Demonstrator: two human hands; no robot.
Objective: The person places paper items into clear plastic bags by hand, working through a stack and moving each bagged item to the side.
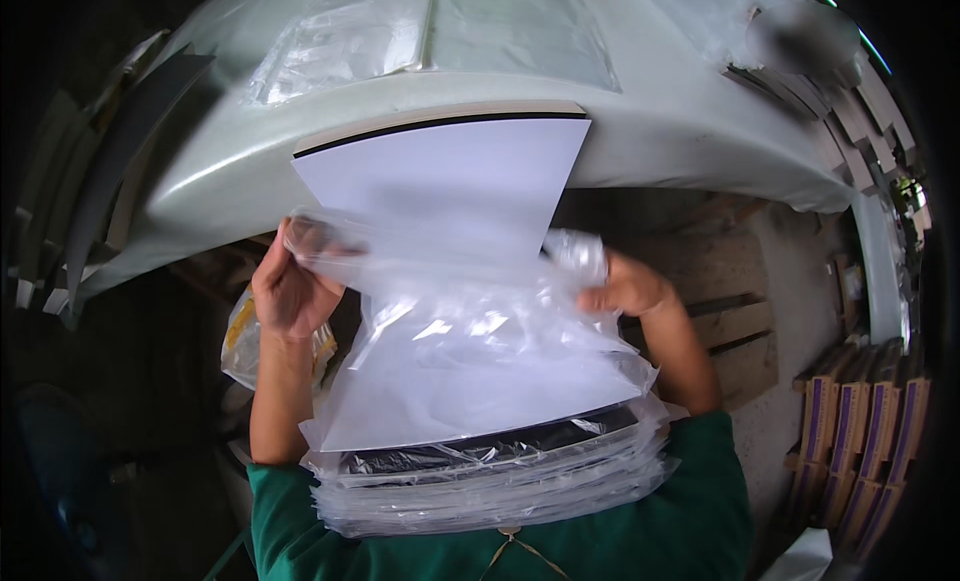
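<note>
A white sheet [450,176] with a dark edge along its far side lies in front of me, partly inside a clear plastic bag [480,326]. The bag's open mouth is bunched across the sheet's middle. My left hand [298,289] grips the bag's left edge, its fingertips behind the film. On the other side my right hand [632,283], slightly blurred, pinches the bag's right edge. Close to my body, beneath this bag, is a stack of plastic-wrapped flat sheets [490,496], with a black surface showing near its top.
Ahead stands a table with a pale plastic cover [690,131], bearing clear-wrapped flat packs [520,31]. Dark and grey boards [130,171] stand at the left. Brown cartons [860,421] are stacked at the right. Wooden pallet slats [735,326] lie below, and a plastic sack [240,346] hangs behind my left wrist.
</note>
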